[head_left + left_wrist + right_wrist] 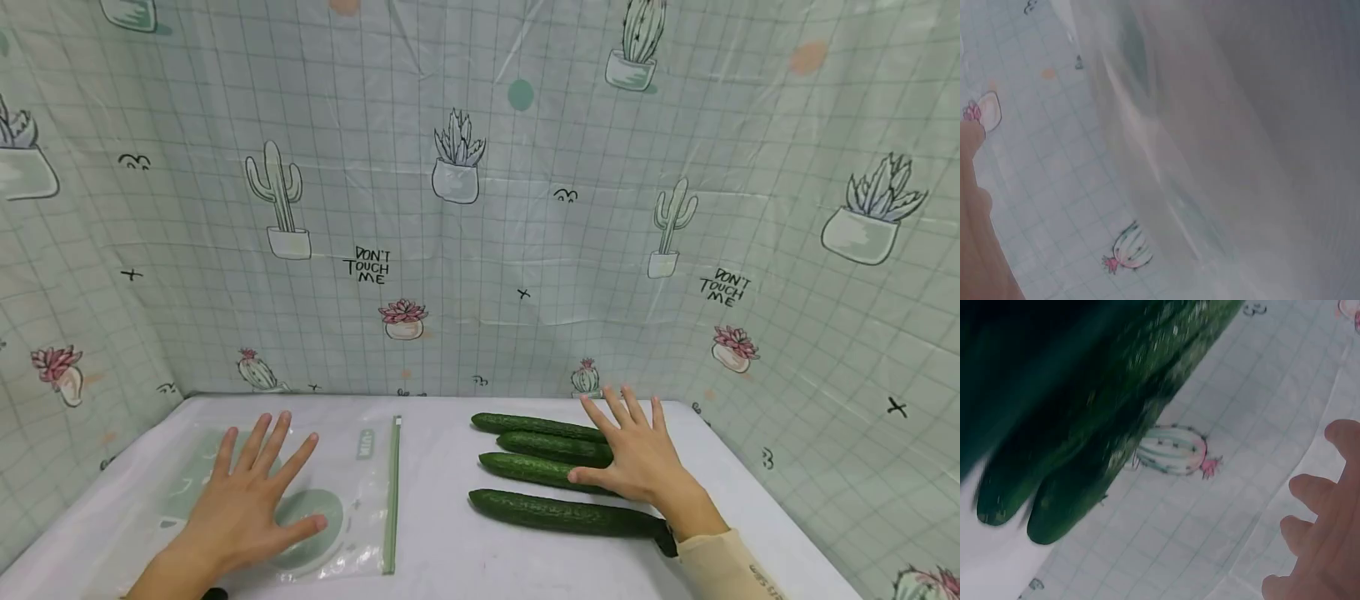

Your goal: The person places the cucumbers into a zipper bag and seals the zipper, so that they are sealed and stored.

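In the head view my left hand (243,508) is spread flat over a clear zip bag (352,533) with pale green prints and a green slider strip along its right edge. Its fingers are straight and it grips nothing. My right hand (641,454), fingers also spread, lies over the right part of several dark green cucumbers (555,511) placed side by side. The hand hides the right ends of the farther ones. Cucumbers (1072,500) fill the left of the right wrist view, with my right fingers at its right edge. The blurred bag (1172,156) dominates the left wrist view.
A white table (435,542) bears the bag on the left and the cucumbers right of centre. Around its back and sides hangs a gridded curtain (487,250) printed with potted cacti. The nearest cucumber lies slightly apart from the others, its dark end by my right wrist.
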`<state>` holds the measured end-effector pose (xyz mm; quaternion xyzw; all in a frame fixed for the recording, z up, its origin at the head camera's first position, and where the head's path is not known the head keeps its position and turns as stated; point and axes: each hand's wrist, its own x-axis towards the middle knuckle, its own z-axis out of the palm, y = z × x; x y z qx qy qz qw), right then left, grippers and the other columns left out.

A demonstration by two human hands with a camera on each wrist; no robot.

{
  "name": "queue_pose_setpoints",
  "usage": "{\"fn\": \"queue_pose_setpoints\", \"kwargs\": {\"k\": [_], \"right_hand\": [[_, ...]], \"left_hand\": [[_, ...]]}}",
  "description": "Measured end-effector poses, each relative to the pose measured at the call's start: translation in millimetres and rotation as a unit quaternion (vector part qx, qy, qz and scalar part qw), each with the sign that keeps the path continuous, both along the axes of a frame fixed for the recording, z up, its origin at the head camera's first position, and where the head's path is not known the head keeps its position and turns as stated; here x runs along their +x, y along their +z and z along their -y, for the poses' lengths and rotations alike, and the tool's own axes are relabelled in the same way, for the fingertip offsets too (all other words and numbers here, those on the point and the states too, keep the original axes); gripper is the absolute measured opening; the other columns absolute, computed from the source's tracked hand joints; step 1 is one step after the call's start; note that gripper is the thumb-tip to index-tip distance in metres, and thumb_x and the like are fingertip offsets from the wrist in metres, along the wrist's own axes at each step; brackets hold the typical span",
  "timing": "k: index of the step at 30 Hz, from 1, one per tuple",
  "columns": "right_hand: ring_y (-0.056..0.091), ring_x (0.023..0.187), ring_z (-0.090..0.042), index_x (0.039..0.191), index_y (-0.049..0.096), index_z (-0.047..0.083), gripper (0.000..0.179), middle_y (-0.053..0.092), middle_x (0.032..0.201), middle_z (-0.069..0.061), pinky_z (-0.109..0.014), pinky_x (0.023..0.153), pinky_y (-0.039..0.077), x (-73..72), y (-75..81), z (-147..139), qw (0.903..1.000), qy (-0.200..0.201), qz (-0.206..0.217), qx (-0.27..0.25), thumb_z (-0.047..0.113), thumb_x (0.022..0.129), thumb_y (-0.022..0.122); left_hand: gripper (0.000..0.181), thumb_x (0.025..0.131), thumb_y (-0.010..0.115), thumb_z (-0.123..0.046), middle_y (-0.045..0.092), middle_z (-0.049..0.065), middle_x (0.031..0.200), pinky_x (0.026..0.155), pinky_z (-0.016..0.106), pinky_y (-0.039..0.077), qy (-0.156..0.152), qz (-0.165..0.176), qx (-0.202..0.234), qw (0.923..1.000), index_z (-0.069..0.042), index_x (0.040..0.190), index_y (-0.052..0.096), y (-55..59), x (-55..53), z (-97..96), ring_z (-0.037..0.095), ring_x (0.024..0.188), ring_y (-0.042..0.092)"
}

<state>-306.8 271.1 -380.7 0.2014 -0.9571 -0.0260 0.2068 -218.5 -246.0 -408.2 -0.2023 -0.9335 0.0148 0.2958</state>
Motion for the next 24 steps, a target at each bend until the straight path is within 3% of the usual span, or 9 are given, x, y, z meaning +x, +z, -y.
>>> {"fn": "queue_pose_setpoints", "kwargs": {"k": [6, 11, 15, 19, 24], "right_hand": [[0.009, 0.143, -0.038, 0.153, 0.025, 0.028, 0.108, 0.019, 0.157, -0.012, -0.067, 0.107, 0.001, 3.9, -4.3, 17, 0.9995, 0.028, 0.011, 0.003, 0.088, 0.067, 0.048], [0.009, 0.144, -0.034, 0.153, 0.023, 0.028, 0.109, 0.020, 0.157, -0.009, -0.066, 0.108, 0.003, 9.2, -6.5, 34, 0.9983, 0.055, 0.015, 0.015, 0.089, 0.066, 0.047], [0.013, 0.144, -0.034, 0.153, 0.027, 0.028, 0.108, 0.024, 0.156, -0.010, -0.066, 0.107, 0.007, 11.1, -8.6, 46, 0.9966, 0.081, 0.003, 0.016, 0.089, 0.066, 0.047], [0.017, 0.143, -0.035, 0.152, 0.029, 0.026, 0.108, 0.025, 0.155, -0.009, -0.065, 0.108, 0.009, 11.5, -9.6, 60, 0.9947, 0.103, 0.006, 0.009, 0.090, 0.066, 0.046], [0.018, 0.142, -0.035, 0.153, 0.027, 0.025, 0.107, 0.023, 0.156, -0.010, -0.062, 0.109, 0.013, 11.7, -9.2, 80, 0.9904, 0.134, 0.033, 0.006, 0.089, 0.068, 0.045]], "left_hand": [[0.092, 0.077, 0.053, -0.077, 0.003, 0.011, 0.160, 0.112, 0.056, -0.004, -0.020, -0.002, 0.009, 0.9998, -0.020, 0.148, 0.038, -3.2, 0.2, -9.3, 0.025, 0.145, -0.011], [0.091, 0.077, 0.057, -0.074, 0.003, 0.010, 0.160, 0.112, 0.054, -0.007, -0.038, -0.002, 0.020, 0.9991, -0.019, 0.148, 0.038, -4.3, 0.9, -19.5, 0.029, 0.145, -0.006], [0.090, 0.077, 0.060, -0.071, 0.011, 0.015, 0.158, 0.113, 0.050, -0.009, -0.057, 0.006, 0.030, 0.9979, -0.016, 0.146, 0.041, -2.6, 1.1, -29.6, 0.031, 0.145, 0.000], [0.088, 0.078, 0.062, -0.068, 0.020, 0.018, 0.155, 0.113, 0.044, -0.011, -0.078, 0.040, 0.048, 0.9950, -0.017, 0.146, 0.041, -1.5, 1.8, -40.3, 0.034, 0.144, 0.007], [0.090, 0.077, 0.063, -0.068, 0.022, 0.019, 0.154, 0.110, 0.056, 0.009, -0.091, 0.094, 0.076, 0.9885, -0.017, 0.147, 0.041, 1.2, 0.7, -51.6, 0.038, 0.142, 0.014]]}}
